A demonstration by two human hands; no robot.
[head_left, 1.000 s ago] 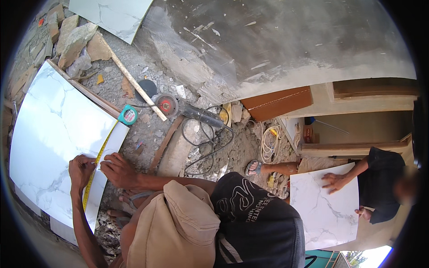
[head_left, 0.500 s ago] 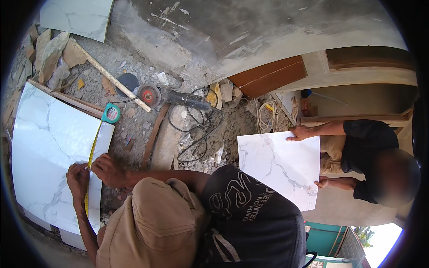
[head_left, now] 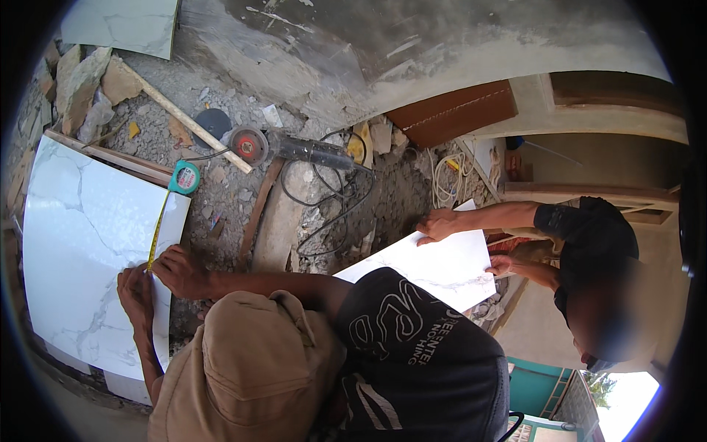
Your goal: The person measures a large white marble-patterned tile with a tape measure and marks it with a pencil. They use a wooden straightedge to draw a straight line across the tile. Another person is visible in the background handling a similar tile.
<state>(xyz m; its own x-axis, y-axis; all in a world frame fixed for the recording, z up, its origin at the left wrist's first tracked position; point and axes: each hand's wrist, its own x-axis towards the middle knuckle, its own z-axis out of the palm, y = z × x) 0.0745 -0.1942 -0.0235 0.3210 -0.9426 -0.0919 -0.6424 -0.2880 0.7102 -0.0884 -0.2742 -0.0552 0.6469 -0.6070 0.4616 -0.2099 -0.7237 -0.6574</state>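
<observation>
Neither my left hand nor my right hand is in view. A co-worker in a tan cap point(head_left: 254, 361) and black shirt bends over a white marble-patterned tile point(head_left: 81, 243). That person's two hands point(head_left: 180, 271) meet on the yellow blade point(head_left: 156, 234) of a tape measure, near the tile's edge. The teal tape case point(head_left: 184, 177) rests at the tile's corner. At the right, another person in a dark shirt point(head_left: 589, 236) leans down, both hands on a second marble-patterned tile point(head_left: 434, 258), partly hidden behind the first co-worker's back.
An angle grinder point(head_left: 294, 149) with its black cable lies on the rubble beside a wooden stick point(head_left: 180, 114) and a dark disc point(head_left: 213, 125). Broken stone slabs point(head_left: 81, 81) pile up at the upper left. Another tile point(head_left: 121, 26) leans nearby. A coiled pale cord point(head_left: 448, 180) lies near the doorway.
The person at the right has bent down and lowered the second tile leftward, behind the first co-worker. The tape's yellow blade no longer shows past the first co-worker's hands.
</observation>
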